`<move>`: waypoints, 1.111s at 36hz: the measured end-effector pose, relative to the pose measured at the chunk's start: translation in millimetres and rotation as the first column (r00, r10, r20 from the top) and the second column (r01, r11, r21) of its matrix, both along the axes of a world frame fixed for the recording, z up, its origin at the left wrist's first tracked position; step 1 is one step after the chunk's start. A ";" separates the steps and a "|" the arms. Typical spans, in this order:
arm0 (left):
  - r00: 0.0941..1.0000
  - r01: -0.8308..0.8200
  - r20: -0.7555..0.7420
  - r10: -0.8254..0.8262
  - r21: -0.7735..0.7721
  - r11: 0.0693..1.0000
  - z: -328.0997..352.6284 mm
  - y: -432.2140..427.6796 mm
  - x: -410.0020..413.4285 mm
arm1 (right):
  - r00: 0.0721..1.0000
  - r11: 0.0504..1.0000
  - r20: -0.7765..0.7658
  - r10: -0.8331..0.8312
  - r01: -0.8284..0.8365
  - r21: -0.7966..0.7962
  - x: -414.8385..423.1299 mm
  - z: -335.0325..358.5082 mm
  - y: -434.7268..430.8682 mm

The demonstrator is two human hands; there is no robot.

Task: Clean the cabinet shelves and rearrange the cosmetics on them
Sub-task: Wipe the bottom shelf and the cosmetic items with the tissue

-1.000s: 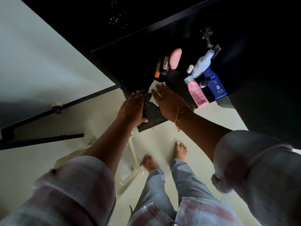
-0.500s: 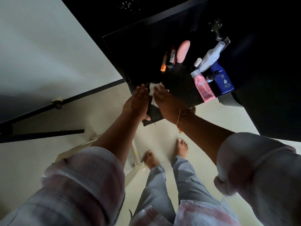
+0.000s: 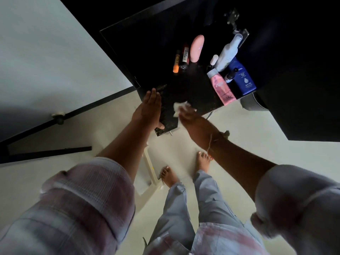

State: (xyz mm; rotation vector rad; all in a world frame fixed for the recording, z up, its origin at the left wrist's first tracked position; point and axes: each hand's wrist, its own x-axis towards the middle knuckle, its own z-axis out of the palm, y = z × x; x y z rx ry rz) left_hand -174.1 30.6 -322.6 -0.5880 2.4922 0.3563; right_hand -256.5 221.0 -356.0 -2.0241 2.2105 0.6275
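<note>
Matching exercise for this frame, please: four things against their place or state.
Things: 1 blue bottle; 2 pink tube; 3 white cloth; 4 left hand.
Places: A at the fingers of the right hand, shelf front; B flat, fingers straight, on the shelf's left front corner; C shelf's far right; D next to the blue bottle, on its left.
Pairs: 1-C, 2-D, 3-A, 4-B.

shelf [image 3: 193, 89]: black, speckled | cloth [image 3: 178, 107]: white | tube [image 3: 221, 89]: pink | bottle [image 3: 243, 79]: navy blue | sleeve [image 3: 88, 199]: pale plaid
</note>
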 end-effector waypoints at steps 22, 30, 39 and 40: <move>0.979 -0.081 -0.191 0.073 -0.035 0.996 2.3 20.2 25.5 | 0.950 0.956 -0.121 -0.287 0.276 -0.100 -24.9 20.7 24.9; 0.913 -0.210 -0.349 0.213 0.048 0.977 -1.0 21.4 45.1 | 0.979 0.983 -0.127 0.160 -0.169 -0.065 18.6 8.6 -30.2; 0.930 -0.199 -0.305 0.206 0.053 0.978 -7.0 7.8 73.6 | 0.988 0.992 -0.123 -0.089 0.099 0.081 -42.5 20.9 -111.4; 0.932 -0.189 -0.304 0.195 0.052 0.981 -7.1 7.4 75.1 | 0.997 0.998 -0.065 -0.051 0.053 0.026 -41.3 16.5 -118.5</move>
